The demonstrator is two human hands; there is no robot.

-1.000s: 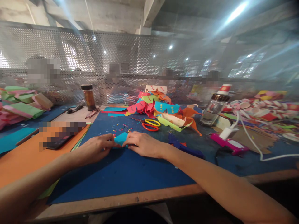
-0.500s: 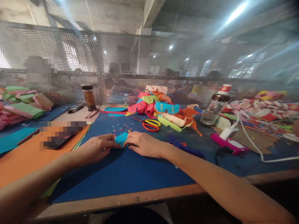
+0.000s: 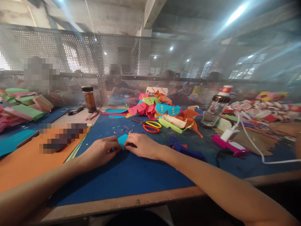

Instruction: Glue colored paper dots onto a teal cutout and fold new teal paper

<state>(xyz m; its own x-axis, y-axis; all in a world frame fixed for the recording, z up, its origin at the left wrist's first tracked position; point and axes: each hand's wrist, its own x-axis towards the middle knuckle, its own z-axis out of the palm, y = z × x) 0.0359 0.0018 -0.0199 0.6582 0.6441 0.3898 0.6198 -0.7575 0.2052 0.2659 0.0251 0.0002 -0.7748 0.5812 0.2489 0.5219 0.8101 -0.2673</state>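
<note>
A small piece of blue paper [image 3: 122, 140] lies on the dark blue table mat, between my two hands. On its left side, my left hand [image 3: 104, 149] grips it with curled fingers. My right hand [image 3: 141, 145] bends over its right side, thumb and fingertips closed on the paper. Both hands hide much of the piece, so its full shape does not show. Just beyond them, tiny coloured paper scraps [image 3: 121, 129] are scattered. Scissors [image 3: 150, 126] with red and yellow handles lie farther right, in front of a heap of cut, folded coloured paper [image 3: 152, 105].
Orange sheets [image 3: 25, 163] cover the left side. A dark jar [image 3: 89, 99] and a glass bottle [image 3: 215, 111] stand behind. To the right are a blue tool [image 3: 185, 149], a magenta power strip [image 3: 229, 146] and a white cable [image 3: 255, 146]. Another person's hand [image 3: 285, 130] reaches in.
My left hand has moved right, nearer my right hand, and covers more of the blue paper. Another person's hand has appeared at the right edge.
</note>
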